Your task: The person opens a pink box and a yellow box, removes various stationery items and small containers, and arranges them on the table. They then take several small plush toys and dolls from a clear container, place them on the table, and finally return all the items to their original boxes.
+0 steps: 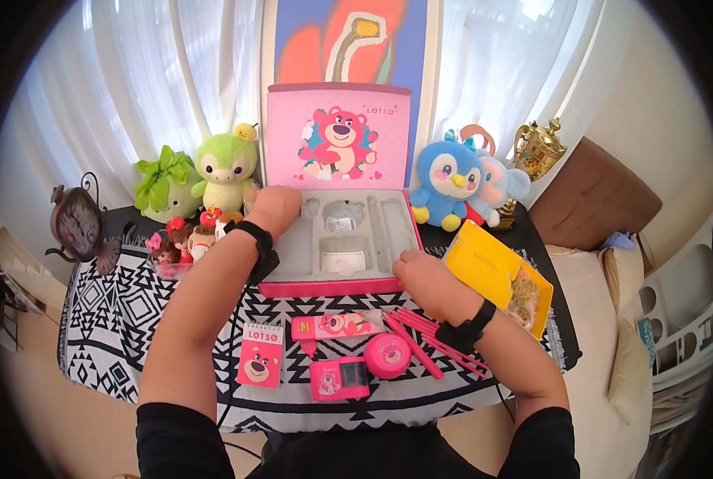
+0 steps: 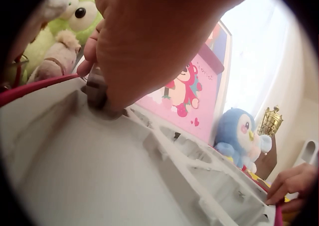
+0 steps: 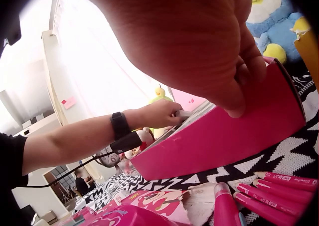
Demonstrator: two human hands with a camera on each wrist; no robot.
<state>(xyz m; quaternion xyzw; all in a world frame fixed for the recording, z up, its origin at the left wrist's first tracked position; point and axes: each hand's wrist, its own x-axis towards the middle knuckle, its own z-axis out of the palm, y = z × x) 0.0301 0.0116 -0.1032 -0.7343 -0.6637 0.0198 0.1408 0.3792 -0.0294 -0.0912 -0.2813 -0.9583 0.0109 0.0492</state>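
An open pink gift box (image 1: 332,286) with a bear printed on its raised lid holds a grey moulded plastic tray (image 1: 344,275). My left hand (image 1: 277,209) is at the tray's back left, fingers pointing down and pinching its edge; a pale piece of plastic shows at the fingertips in the right wrist view. At the front right corner, my right hand (image 1: 424,275) grips the box wall, with the thumb (image 3: 234,104) against the pink outer side and fingers over the rim (image 2: 271,201). The tray's hollows hold no products.
In front lie a notepad (image 1: 261,363), an oblong bear-printed box (image 1: 336,326), a pink sharpener-like box (image 1: 339,379), a round pink case (image 1: 387,356) and several pink pencils (image 1: 452,351). Plush toys (image 1: 227,172) stand left; a blue penguin (image 1: 446,180) and yellow box (image 1: 484,259) stand right.
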